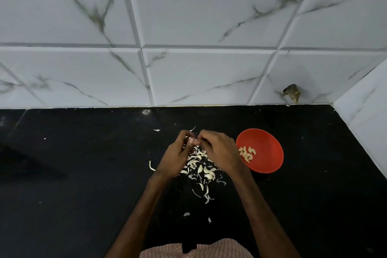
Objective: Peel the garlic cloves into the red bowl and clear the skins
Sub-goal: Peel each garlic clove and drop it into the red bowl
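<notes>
Nearest: skins (201, 167) strewn on the counter (83, 174) between the forearms, a few whole cloves maybe mixed in. Just above the pile, left hand (178, 153) and right hand (219, 151) are both curled, fingertips pinching one clove (191, 140) between them. Clove is likely light, firm and slick once bare. Skin is papery and tears easily, so nip it at the tip. Bowl (272, 142) right of the hands holds peeled cloves (247, 154). Counter is black and speckled, with a marble-look tile wall (188, 27) behind and a corner at right.

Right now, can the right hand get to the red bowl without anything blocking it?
Probably yes. The right hand is right beside the open red bowl and nothing stands between them. It is busy, though, pinching a clove with the left hand.
</notes>
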{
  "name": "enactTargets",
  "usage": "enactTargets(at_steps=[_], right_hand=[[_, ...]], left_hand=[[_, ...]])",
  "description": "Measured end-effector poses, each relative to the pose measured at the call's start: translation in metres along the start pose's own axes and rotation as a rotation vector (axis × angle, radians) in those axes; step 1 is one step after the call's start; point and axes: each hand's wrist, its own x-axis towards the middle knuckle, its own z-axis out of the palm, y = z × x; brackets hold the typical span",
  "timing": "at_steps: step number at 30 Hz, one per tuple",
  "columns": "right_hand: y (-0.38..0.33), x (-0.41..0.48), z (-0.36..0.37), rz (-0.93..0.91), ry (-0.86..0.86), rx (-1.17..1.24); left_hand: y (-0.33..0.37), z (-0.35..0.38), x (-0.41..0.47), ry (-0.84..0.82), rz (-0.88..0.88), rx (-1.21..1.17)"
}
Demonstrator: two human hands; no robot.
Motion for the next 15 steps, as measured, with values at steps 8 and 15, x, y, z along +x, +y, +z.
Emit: enactTargets(at_steps=[8, 15], right_hand=[[0.005, -0.001, -0.004, 0.136, -0.062, 0.439], [-0.004, 0.0, -0.002, -0.119, 0.111, -0.052]], left_hand=[[0.002, -0.004, 0.0, 0.009, 0.203, 0.4], [0.014, 0.004, -0.002, 0.026, -0.042, -0.182]])
